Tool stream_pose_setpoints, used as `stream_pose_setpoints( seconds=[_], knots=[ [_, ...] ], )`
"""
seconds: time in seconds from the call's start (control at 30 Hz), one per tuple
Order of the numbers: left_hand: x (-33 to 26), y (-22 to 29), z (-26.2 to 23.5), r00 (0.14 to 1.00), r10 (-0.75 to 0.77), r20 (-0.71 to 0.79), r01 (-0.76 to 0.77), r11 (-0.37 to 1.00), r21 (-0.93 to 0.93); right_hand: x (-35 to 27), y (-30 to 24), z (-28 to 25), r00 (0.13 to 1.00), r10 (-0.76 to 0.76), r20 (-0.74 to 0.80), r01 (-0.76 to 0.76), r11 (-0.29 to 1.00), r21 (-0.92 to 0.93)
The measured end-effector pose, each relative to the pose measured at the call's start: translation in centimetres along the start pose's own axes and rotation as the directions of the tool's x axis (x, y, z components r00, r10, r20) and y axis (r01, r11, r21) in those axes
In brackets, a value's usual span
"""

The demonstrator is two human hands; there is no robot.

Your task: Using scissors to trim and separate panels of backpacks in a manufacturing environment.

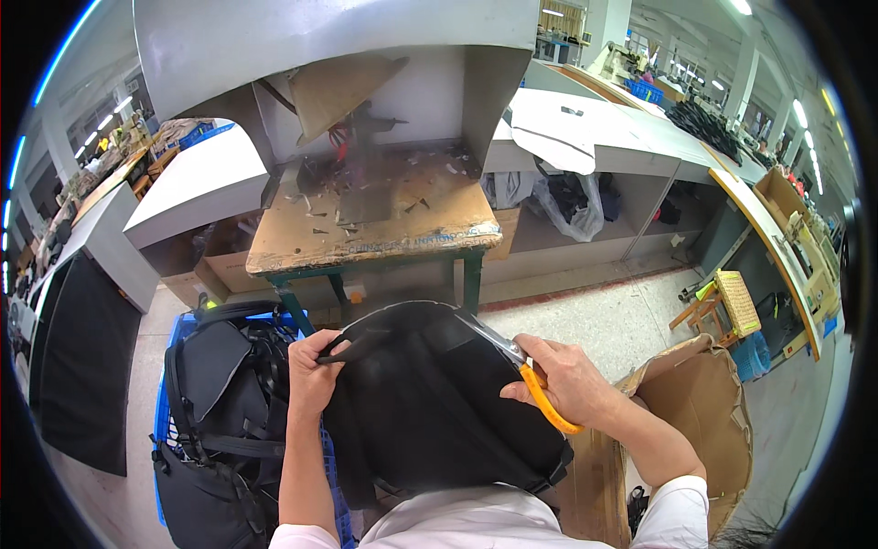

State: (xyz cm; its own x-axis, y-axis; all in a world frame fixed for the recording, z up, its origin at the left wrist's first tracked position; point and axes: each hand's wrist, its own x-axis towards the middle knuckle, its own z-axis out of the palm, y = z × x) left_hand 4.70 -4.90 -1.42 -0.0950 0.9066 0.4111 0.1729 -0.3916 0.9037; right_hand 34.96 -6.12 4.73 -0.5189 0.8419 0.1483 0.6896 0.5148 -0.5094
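1. On my lap, at the centre of the view: my right hand [560, 373] is closed around the orange handles of a pair of scissors [523, 364], whose grey blades run up and left along the rim of a black backpack panel [430, 393]. The blades lie flat against the light-edged seam, apparently so that only stray material at the edge is met.
2. My left hand [311, 366] is clamped on a black strap [352, 346] at the panel's upper left corner. The grip draws the fabric taut across my lap and keeps the rim raised toward the blades.
3. Just left of my left forearm, a blue plastic crate [174, 366] holds a stack of black backpacks [224, 412], within reach of that hand.
4. Just right of my right forearm stands an open cardboard box [704, 412], its flaps spread; its contents cannot be made out.
5. Beyond the panel, a worn wooden workbench [384, 224] on green legs is littered with offcuts, beneath a grey metal hood [338, 37].
6. Farther right, a long white work table [622, 128] carries a pile of dark parts, with plastic bags [572, 201] stowed on the shelf under it. A small woven stool [732, 302] stands on the speckled floor [604, 320].
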Motion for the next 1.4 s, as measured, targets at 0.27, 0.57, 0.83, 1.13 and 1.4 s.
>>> stream_pose_setpoints(
  seconds=[0.27, 0.57, 0.83, 1.13, 1.4],
  knots=[
    [-0.4, -0.4, -0.2, 0.999, -0.039, 0.0, 0.039, 0.999, -0.018, 0.6, -0.5, -0.2, 0.998, -0.029, -0.054, 0.023, 0.992, -0.122],
    [-0.4, -0.9, -0.4, 0.998, -0.055, -0.008, 0.054, 0.995, -0.078, 1.4, -0.1, -0.4, 0.994, 0.046, 0.096, -0.043, 0.998, -0.042],
    [-0.3, -1.3, -1.0, 0.998, -0.066, -0.017, 0.065, 0.997, -0.042, 4.0, 0.0, -0.8, 0.994, -0.097, 0.045, 0.103, 0.982, -0.16],
    [0.4, -2.3, -2.2, 0.994, -0.095, -0.05, 0.092, 0.994, -0.062, 7.2, 0.7, -0.2, 0.983, -0.145, 0.109, 0.156, 0.983, -0.1],
    [1.6, -2.9, -4.5, 0.98, -0.152, -0.127, 0.145, 0.988, -0.061, 11.1, 1.5, 1.1, 0.972, 0.001, 0.235, -0.012, 0.999, 0.045]
  ],
)
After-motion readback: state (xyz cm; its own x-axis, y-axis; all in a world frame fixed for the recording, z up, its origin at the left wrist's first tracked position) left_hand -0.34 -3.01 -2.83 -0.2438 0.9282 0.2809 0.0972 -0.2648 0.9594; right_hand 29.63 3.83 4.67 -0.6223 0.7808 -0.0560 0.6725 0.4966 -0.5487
